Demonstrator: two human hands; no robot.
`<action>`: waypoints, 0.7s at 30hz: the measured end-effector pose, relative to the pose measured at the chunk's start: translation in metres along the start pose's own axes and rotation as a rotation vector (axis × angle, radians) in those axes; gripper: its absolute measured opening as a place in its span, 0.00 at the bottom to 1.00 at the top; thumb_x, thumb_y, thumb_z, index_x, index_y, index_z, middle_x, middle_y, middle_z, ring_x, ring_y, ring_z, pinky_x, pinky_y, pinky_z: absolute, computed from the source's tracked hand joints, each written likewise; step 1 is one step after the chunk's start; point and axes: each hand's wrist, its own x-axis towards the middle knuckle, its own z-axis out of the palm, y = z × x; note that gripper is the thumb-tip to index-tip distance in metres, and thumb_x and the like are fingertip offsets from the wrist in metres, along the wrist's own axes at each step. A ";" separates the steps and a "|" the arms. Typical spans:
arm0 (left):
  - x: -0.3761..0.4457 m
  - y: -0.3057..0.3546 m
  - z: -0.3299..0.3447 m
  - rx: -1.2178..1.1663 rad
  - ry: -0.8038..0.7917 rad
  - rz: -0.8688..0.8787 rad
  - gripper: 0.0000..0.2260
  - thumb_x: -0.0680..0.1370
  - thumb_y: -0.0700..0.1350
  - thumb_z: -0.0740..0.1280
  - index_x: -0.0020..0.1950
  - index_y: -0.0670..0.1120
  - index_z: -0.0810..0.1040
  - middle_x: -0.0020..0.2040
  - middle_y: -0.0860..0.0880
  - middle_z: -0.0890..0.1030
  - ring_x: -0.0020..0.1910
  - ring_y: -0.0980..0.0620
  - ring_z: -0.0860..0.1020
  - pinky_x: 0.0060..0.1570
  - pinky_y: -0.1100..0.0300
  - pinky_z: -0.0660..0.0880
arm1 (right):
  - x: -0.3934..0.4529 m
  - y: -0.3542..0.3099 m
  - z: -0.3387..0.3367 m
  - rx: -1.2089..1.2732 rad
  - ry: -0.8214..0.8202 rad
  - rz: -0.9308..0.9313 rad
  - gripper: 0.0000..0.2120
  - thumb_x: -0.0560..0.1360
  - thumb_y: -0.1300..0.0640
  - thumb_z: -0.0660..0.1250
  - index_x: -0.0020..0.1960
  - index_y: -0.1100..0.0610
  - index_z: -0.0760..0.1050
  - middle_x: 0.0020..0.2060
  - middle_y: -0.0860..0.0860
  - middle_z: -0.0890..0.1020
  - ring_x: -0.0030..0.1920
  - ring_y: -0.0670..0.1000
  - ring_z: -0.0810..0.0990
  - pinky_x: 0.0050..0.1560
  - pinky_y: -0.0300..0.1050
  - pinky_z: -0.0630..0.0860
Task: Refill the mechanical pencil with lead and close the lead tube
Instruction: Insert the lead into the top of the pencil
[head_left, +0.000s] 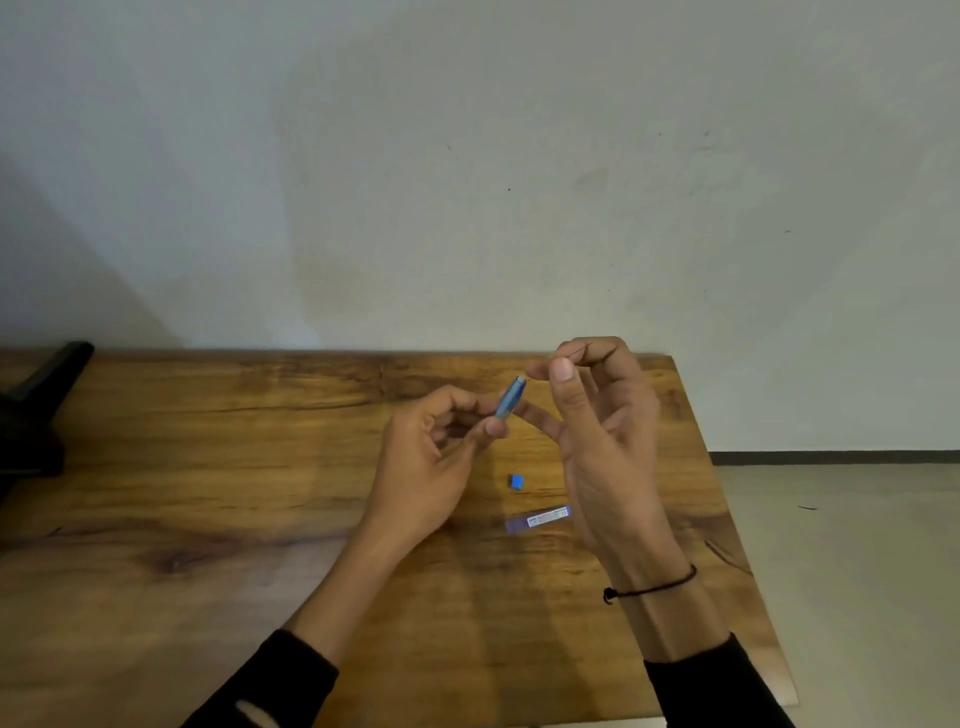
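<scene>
My left hand (441, 457) grips a blue mechanical pencil (510, 397), one end pointing up and away above the wooden table (208, 467). My right hand (597, 415) hovers just right of the pencil's upper end, thumb and forefinger pinched together; a thin lead seems to sit between them, too fine to see clearly. On the table below the hands lie a small blue cap (516, 481) and, nearer me, the clear lead tube (538, 518) with a white label, lying flat and apart from the cap.
The table's right edge (727, 509) drops to a pale floor. A dark object (36, 410) stands at the table's far left. A plain wall rises behind the table.
</scene>
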 end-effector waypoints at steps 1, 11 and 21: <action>-0.001 0.001 0.001 0.000 -0.006 -0.008 0.05 0.78 0.45 0.78 0.51 0.53 0.85 0.48 0.54 0.91 0.48 0.52 0.90 0.47 0.61 0.83 | 0.001 -0.001 -0.001 -0.026 0.001 -0.003 0.01 0.82 0.60 0.68 0.52 0.57 0.77 0.45 0.45 0.82 0.53 0.55 0.81 0.51 0.61 0.86; -0.010 0.011 0.008 0.015 -0.031 -0.023 0.08 0.76 0.51 0.77 0.52 0.51 0.86 0.49 0.51 0.90 0.50 0.50 0.90 0.51 0.49 0.87 | 0.006 -0.012 -0.007 -0.197 0.008 -0.060 0.02 0.83 0.64 0.68 0.54 0.63 0.75 0.49 0.58 0.80 0.56 0.72 0.81 0.43 0.54 0.88; -0.012 0.017 0.008 -0.004 -0.020 -0.044 0.10 0.76 0.52 0.76 0.53 0.48 0.85 0.50 0.49 0.89 0.51 0.49 0.89 0.53 0.49 0.87 | 0.004 -0.014 -0.006 -0.253 -0.021 -0.083 0.04 0.83 0.66 0.68 0.55 0.67 0.76 0.50 0.60 0.80 0.55 0.69 0.81 0.44 0.56 0.88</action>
